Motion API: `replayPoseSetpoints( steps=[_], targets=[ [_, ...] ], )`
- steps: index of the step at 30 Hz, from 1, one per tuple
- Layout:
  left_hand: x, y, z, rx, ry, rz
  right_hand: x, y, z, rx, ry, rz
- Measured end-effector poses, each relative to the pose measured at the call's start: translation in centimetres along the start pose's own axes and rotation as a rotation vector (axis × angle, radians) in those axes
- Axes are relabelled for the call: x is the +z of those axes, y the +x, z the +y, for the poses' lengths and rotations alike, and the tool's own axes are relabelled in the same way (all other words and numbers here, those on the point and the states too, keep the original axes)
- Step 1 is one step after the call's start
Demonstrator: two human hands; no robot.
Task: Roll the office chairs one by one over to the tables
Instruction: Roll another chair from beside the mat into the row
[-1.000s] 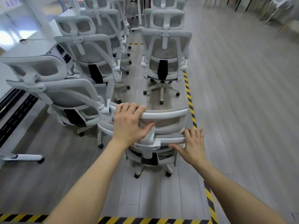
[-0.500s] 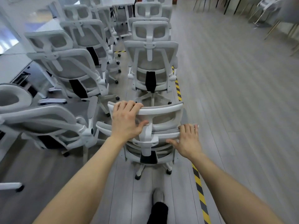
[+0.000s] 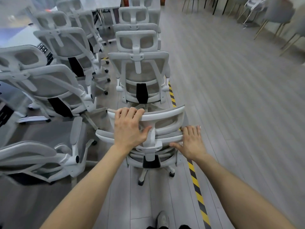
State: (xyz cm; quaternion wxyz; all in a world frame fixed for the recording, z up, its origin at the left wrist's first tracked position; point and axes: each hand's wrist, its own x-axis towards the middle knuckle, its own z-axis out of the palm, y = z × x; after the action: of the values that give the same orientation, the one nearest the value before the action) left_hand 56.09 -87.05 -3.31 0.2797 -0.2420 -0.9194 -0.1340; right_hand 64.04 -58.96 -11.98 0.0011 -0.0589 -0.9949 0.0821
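Head view: both hands (image 3: 130,128) grip the office chair (image 3: 166,119).

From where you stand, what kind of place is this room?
Probably an office or a meeting room being set up. Many identical white mesh office chairs stand in rows beside a white table, the floor has black-and-yellow tape, and both hands push one chair forward.

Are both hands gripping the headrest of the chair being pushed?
No: only the left hand curls over the headrest; the right hand grips the top edge of the backrest below it.
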Motion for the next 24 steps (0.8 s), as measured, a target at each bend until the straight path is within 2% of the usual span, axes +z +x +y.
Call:
replayPoseSetpoints(
  steps=[6, 15, 24],
  targets=[
    [0.7, 2.7, 0.2, -0.045, -0.009, -0.07, -0.2, 2.9, 0.8, 0.006, -0.013, -0.013],
    [0.7, 3.3, 0.9, -0.085, -0.005, -0.077, 0.1, 3.6, 1.3, -0.004, 0.023, -0.021],
    [-0.8, 3.9, 2.0, -0.107, 0.067, -0.185, -2.4, 3.1, 0.7, -0.022, 0.035, -0.141]
  ],
)
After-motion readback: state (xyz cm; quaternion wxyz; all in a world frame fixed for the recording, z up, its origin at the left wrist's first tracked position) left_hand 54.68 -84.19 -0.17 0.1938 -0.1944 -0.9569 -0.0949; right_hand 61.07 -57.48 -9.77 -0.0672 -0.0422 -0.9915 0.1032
